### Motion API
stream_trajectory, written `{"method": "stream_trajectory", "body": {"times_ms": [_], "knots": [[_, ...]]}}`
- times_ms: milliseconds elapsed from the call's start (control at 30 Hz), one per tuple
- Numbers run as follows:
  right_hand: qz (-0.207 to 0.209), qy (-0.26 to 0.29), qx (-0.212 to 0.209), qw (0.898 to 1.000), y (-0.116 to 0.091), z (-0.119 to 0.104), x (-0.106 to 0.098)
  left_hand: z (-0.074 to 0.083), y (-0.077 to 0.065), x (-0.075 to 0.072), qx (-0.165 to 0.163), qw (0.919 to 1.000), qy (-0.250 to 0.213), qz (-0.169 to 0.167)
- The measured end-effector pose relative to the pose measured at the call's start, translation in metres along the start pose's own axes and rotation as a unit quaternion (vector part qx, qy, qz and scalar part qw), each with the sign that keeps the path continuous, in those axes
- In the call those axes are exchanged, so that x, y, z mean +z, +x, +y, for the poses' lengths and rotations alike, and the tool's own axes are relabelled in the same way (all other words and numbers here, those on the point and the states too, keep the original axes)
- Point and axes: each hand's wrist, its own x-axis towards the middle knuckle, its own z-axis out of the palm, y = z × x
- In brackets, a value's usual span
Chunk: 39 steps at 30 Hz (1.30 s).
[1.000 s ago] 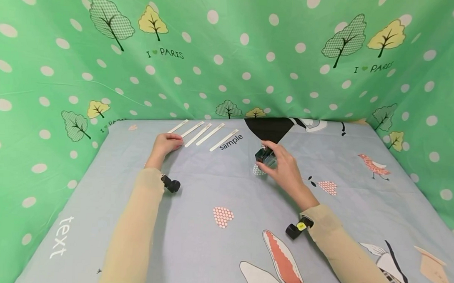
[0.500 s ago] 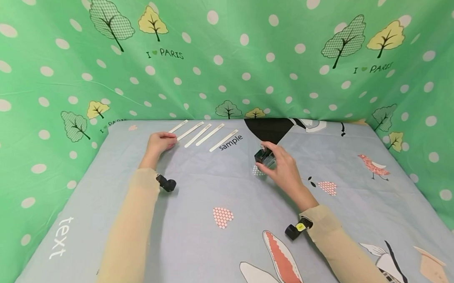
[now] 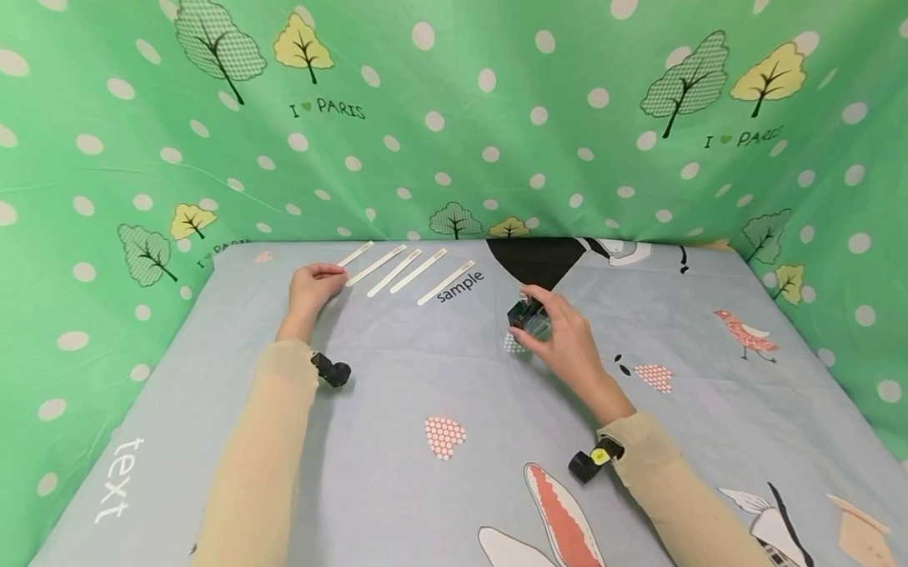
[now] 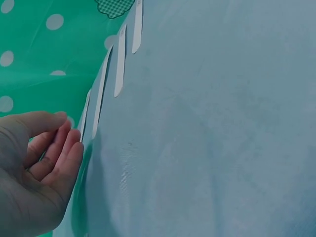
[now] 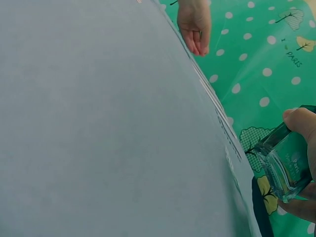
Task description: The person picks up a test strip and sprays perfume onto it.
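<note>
My right hand (image 3: 569, 339) grips a perfume bottle (image 3: 531, 319) side-to-side, likely for steadiness; left hand (image 3: 314, 289), half-curled by a paper strip (image 3: 358, 252), hold unclear.

Strips (image 3: 395, 273) are laid on the cloth (image 3: 375, 406), right of the left hand (image 3: 313, 294); in the right hand (image 3: 568, 337), a bottle (image 3: 526, 318) is held.

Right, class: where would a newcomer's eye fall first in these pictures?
Probably on the green spotted backdrop, which fills the top of the head view. Next, perhaps, the glass bottle gripped in the right hand, and the five white strips slanting side by side on the grey cloth near the left hand.
</note>
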Motion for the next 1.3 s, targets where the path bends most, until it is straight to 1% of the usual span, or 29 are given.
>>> {"method": "stream_trajectory", "body": {"times_ms": [100, 300, 433, 533, 633, 867, 1067, 1133, 1300], "knots": [[-0.002, 0.001, 0.004, 1.0, 0.0, 0.0, 0.0, -0.002, 0.0, 0.001, -0.003, 0.9999, -0.004, 0.01], [0.0, 0.002, 0.007, 1.0, -0.001, 0.001, -0.001, -0.007, 0.001, 0.002, -0.002, 0.9999, -0.012, 0.005], [0.001, 0.004, 0.009, 1.0, -0.002, 0.002, -0.002, -0.01, 0.001, 0.003, -0.008, 0.9999, 0.011, 0.009], [0.001, 0.002, 0.01, 1.0, -0.002, 0.002, -0.002, -0.01, -0.001, 0.003, -0.016, 0.9994, 0.029, 0.012], [0.003, 0.0, 0.009, 1.0, -0.003, 0.003, -0.002, -0.009, -0.001, 0.004, -0.019, 0.999, 0.038, 0.013], [0.003, 0.001, 0.008, 1.0, -0.003, 0.004, -0.003, -0.005, -0.001, 0.009, 0.002, 0.9972, 0.071, 0.024], [0.001, 0.0, 0.012, 1.0, -0.003, 0.003, -0.003, -0.001, -0.004, 0.013, 0.012, 0.9971, 0.066, 0.037], [0.0, -0.001, 0.013, 1.0, -0.003, 0.002, -0.003, -0.001, -0.003, 0.014, 0.012, 0.9962, 0.076, 0.042], [-0.002, -0.001, 0.012, 1.0, -0.003, 0.002, -0.002, -0.004, 0.001, 0.014, 0.005, 0.9938, 0.104, 0.04]]}}
